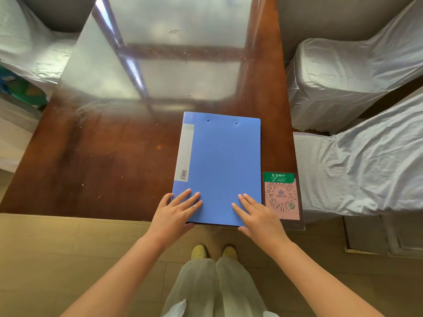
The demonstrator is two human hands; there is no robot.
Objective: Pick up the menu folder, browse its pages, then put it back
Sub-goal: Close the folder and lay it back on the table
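A closed blue menu folder (220, 161) lies flat near the front right of the dark wooden table (96, 161), its grey spine label on the left. My left hand (175, 212) rests on the folder's near left corner, fingers spread on the cover and thumb under the near edge. My right hand (256, 216) lies on the near right part, fingers flat on the cover, thumb at the near edge. The folder's near edge sits right at the table's front edge.
A pink and green QR code card (282, 195) in a clear sleeve lies just right of the folder. Chairs in grey covers (343, 92) stand along the right side, another at the far left (27, 42). The table's far half reflects bright light.
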